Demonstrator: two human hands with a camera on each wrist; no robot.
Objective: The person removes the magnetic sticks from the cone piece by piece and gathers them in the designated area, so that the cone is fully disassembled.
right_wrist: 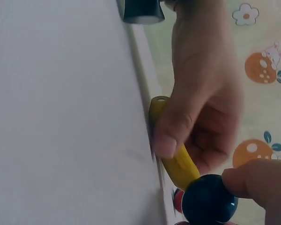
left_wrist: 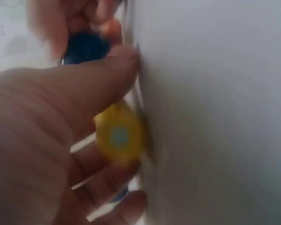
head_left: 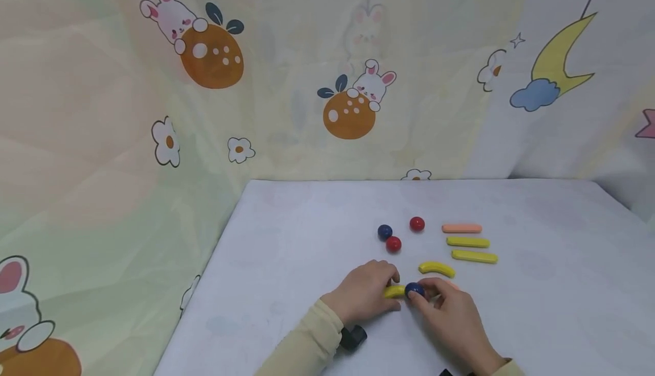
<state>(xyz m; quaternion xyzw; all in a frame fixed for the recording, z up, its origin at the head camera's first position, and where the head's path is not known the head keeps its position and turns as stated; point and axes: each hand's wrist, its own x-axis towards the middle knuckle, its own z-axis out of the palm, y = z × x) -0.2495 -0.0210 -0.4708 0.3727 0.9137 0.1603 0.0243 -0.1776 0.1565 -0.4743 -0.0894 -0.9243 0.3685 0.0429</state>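
Note:
Low over the white table, my left hand (head_left: 364, 290) pinches a curved yellow toy rod (head_left: 395, 292) between thumb and fingers. One end of the rod shows a small round grey disc in the left wrist view. From the other side, my right hand (head_left: 455, 313) holds a glossy dark blue ball (head_left: 414, 290) with thumb and fingertips. In the right wrist view the blue ball (right_wrist: 210, 199) meets the lower end of the yellow rod (right_wrist: 180, 171). My left fingers cover part of the rod.
Beyond my hands lie a second curved yellow rod (head_left: 436, 269), two straight yellow rods (head_left: 475, 257) and a salmon rod (head_left: 462, 228). Another salmon piece (head_left: 453, 286) is mostly hidden by my right hand. Two red balls (head_left: 417, 224) and a blue ball (head_left: 385, 232) sit farther back.

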